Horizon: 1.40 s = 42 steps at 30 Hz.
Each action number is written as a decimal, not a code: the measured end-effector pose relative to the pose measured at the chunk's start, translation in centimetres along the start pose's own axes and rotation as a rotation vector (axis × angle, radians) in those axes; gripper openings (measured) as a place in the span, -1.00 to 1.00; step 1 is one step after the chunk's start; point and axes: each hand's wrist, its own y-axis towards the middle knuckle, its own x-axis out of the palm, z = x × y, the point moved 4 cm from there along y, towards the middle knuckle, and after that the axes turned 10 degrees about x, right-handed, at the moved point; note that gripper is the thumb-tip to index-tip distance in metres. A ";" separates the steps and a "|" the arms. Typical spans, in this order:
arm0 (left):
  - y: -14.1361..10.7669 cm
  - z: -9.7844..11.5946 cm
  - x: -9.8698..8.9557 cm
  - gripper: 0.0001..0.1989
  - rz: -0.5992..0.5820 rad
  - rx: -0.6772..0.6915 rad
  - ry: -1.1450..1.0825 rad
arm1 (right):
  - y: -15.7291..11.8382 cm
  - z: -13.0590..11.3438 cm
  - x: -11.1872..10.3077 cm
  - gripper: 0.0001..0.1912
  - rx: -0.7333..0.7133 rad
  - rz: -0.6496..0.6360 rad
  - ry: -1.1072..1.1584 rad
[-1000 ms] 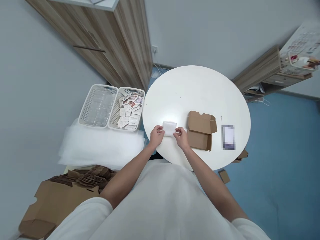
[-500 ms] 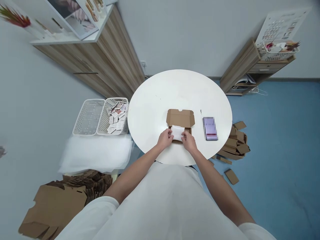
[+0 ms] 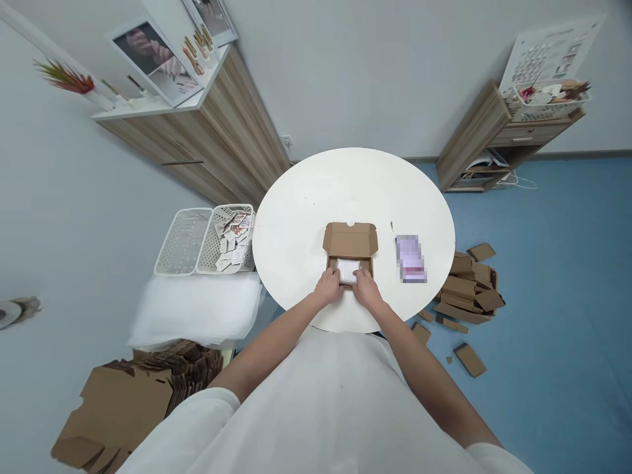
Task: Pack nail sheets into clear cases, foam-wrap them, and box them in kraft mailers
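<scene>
The fingers of the left hand [image 3: 328, 287] and the right hand [image 3: 366, 288] are bent at the two sides of a small white packet [image 3: 348, 270], with the thumbs touching it. I can't tell from here if they pinch it or just press down, because the hands hide the other fingers. One hand on each side helps the packet sit level, with no side tipping up. It is down in the low part of a brown box [image 3: 350, 243], lying flat, near the middle and close to the front wall. The packet looks nearly square, so I can't pick out its long way. The box has its long way going from left to right, and its lid is open, leaning away from the person, so the hands can reach in. The box sits on the round white surface [image 3: 355, 187], right in front of the tummy, where both arms reach it easily. Over to the right lies a blurry purple thing [image 3: 411, 258], longer from front to back. Off to the left, a basket of cards [image 3: 209, 253] is beside the surface, and soft white sheets [image 3: 195, 309] lie flat in a pile. More brown boxes [image 3: 459, 289] are heaped on the blue floor [image 3: 557, 263].
</scene>
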 end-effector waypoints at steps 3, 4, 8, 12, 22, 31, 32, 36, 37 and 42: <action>-0.2 0.1 0.2 -0.61 0.026 0.026 0.037 | -0.4 -0.3 -0.2 -0.64 -0.052 0.032 -0.029; -0.3 0.0 0.2 -0.60 0.044 0.038 0.026 | -0.5 -0.4 -0.5 -0.65 -0.076 0.049 -0.028; -0.3 -1.0 -1.3 -0.57 0.211 0.026 -0.115 | -0.3 -0.4 -3.2 -0.66 -0.171 0.177 0.127; 0.4 -3.6 -3.6 -0.40 0.371 -0.164 -0.448 | 2.0 2.0 -6.3 -0.52 0.048 0.297 0.414; 3.4 -5.5 -5.8 -0.23 0.295 -0.304 -1.117 | 7.1 3.5 -6.2 -0.29 0.316 -0.210 0.991; 1.7 -4.0 -6.2 -0.26 0.255 -0.091 -1.155 | 4.4 3.0 -7.1 -0.30 0.113 -0.213 0.798; 1.3 -3.8 -6.1 -0.27 0.239 -0.070 -1.149 | 4.1 3.2 -7.0 -0.29 0.120 -0.215 0.779; -0.3 -3.4 -5.4 -0.24 0.162 -0.037 -1.008 | 2.9 3.9 -6.6 -0.25 0.127 -0.214 0.693; -0.7 -3.5 -5.2 -0.23 0.152 -0.036 -0.961 | 2.6 4.0 -6.6 -0.24 0.121 -0.208 0.675; -2.5 -3.5 -4.7 -0.22 0.137 -0.012 -0.917 | 0.9 4.8 -6.6 -0.22 0.113 -0.222 0.695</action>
